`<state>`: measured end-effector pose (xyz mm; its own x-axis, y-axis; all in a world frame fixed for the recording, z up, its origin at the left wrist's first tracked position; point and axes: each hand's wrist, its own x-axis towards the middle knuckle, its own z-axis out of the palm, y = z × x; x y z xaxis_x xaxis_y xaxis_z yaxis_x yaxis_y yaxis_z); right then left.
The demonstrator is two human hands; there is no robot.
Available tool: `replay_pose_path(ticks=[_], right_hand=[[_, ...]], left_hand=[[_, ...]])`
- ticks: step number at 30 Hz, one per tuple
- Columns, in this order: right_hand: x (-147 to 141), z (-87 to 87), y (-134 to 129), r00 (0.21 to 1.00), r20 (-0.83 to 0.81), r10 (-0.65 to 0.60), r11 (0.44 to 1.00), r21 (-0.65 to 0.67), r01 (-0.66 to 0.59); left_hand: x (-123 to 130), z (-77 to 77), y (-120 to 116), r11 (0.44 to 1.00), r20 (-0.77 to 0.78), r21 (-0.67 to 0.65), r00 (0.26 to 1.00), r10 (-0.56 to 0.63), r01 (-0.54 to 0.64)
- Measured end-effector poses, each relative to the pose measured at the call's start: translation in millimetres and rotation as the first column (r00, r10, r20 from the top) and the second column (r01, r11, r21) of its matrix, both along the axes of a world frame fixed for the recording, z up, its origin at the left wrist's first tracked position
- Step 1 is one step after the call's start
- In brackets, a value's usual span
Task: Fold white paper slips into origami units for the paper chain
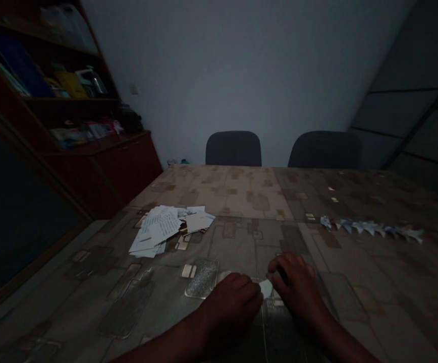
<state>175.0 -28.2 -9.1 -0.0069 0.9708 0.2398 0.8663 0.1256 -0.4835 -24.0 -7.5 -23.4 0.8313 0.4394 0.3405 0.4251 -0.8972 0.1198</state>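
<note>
A small piece of white paper (266, 289) is between my hands, low over the near part of the table. My left hand (234, 300) has its fingers curled together at the paper's left edge and grips it there. At the opposite edge, my right hand (294, 282) pinches the paper between thumb and forefinger, the other fingers bent. The dim light hides the fingertips in part. To the right stands a row of folded paper pieces (368, 228) with pointed ends. Off to the left lies a loose pile of paper sheets (162, 227), some with writing.
A patterned cloth covers the table (241, 247). Beyond its far edge are two dark chairs, one left (233, 148) and one right (325, 149), before a pale wall. At the left stands a red-brown cabinet (124, 164) with filled shelves.
</note>
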Motion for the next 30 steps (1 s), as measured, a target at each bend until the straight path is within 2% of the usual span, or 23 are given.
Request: replay_pose_path(ticks=[8, 14, 24, 30], right_hand=[[4.0, 4.3, 0.6, 0.995, -0.098, 0.037, 0.999, -0.018, -0.039], [1.5, 1.5, -3.7, 0.998, -0.025, 0.063, 0.998, -0.014, -0.064], [9.7, 2.9, -0.6, 0.999, -0.038, -0.004, 1.000, 0.025, 0.005], [-4.7, -0.6, -3.1, 0.998, 0.002, 0.059, 0.998, 0.027, -0.059]], left_hand=[[0.4, 1.7, 1.2, 0.997, 0.031, 0.062, 0.999, -0.045, 0.043], [0.1, -2.0, 1.3, 0.998, -0.013, 0.045, 0.999, -0.044, 0.044], [-1.2, 8.9, 0.4, 0.993, 0.008, 0.089, 0.997, -0.077, 0.076], [0.7, 3.8, 1.0, 0.996, 0.029, 0.071, 0.998, -0.061, 0.059]])
